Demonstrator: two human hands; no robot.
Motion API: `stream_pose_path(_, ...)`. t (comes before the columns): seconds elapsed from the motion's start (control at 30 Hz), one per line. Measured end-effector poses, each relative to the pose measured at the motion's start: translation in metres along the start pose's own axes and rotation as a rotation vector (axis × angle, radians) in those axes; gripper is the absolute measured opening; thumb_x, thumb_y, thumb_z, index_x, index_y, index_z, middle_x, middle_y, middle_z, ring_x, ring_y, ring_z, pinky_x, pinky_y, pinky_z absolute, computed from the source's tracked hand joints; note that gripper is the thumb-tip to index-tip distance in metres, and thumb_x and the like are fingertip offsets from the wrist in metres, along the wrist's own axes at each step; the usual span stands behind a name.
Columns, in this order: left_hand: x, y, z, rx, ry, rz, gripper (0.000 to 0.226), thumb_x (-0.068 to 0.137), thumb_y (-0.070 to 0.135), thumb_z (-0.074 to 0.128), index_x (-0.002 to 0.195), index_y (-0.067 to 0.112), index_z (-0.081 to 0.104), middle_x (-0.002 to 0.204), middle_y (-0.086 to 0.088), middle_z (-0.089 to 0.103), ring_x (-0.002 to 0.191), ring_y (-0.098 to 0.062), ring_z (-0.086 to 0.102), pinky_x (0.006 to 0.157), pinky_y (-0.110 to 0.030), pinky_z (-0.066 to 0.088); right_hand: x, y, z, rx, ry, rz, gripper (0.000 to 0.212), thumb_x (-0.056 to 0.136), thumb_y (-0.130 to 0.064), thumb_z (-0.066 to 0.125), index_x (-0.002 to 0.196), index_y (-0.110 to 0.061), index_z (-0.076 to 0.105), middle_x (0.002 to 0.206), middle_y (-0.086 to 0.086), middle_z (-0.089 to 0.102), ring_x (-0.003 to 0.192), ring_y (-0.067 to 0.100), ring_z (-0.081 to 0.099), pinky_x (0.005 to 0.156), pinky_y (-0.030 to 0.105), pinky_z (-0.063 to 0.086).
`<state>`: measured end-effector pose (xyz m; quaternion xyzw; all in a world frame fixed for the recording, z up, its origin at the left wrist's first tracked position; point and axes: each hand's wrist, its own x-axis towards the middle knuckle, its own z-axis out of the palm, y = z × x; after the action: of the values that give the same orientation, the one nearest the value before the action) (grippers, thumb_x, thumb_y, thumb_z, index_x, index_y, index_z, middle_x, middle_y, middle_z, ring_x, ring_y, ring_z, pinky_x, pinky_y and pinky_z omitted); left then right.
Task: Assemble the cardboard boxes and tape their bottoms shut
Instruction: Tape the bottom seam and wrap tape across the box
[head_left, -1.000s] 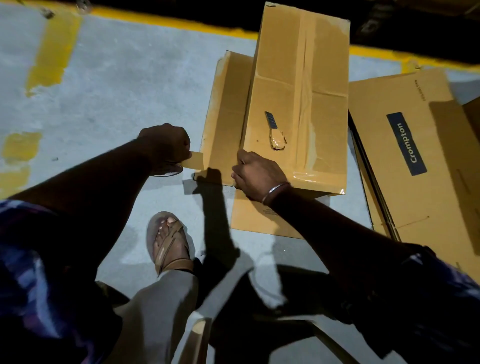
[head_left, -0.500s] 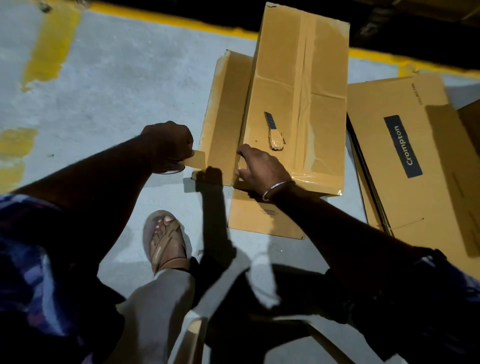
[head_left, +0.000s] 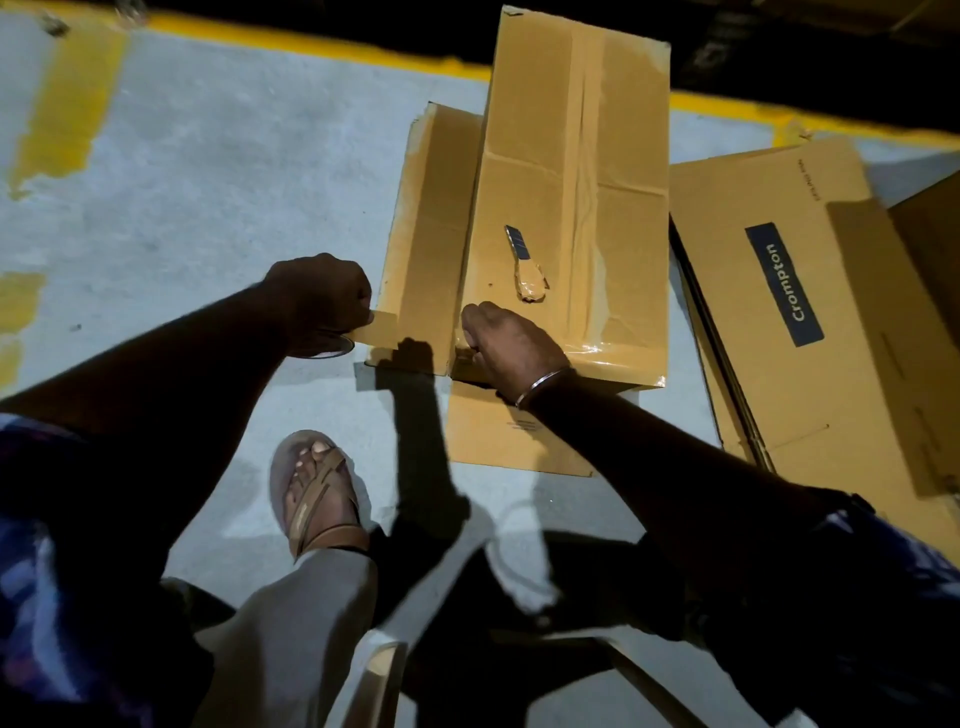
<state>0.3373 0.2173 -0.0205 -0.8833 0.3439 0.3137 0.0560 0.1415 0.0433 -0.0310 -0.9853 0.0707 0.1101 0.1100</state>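
Head view: left hand (head_left: 317, 306) clenched around tape roll (head_left: 332, 349), strip stretched toward cardboard box (head_left: 571, 208) on floor (head_left: 234, 182); right hand (head_left: 506, 348) pressing tape on near box corner, fingers curled. Risk, probably: strip twisting or wrinkling if pulled crooked, leaving bottom seam weak.

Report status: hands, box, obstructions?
Left hand grips tape roll, strip stretched. Right hand presses tape on box edge. Cutter lies atop box.

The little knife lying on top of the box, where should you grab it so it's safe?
Grab the little knife by its tape-wrapped end, the end nearer the person, coming from above. It lies flat on the box with its dark blade pointing away, so the wrapped part is probably the safer hold. The right hand is closest.
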Motion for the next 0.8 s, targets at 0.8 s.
stream_pose_path(0.8,0.007,0.021,-0.004,0.060,-0.055,0.044,0.023,0.096,0.042,0.066,0.081,0.026,0.072,0.079,0.008,0.066,0.087,-0.023,0.063,0.085,-0.041,0.057,-0.084,0.141,-0.030,0.021,-0.032,0.253,0.047,0.083,-0.064,0.069,0.074,-0.023,0.047,0.071,-0.008,0.057,0.068,0.022,0.056,0.056,0.032,0.033)
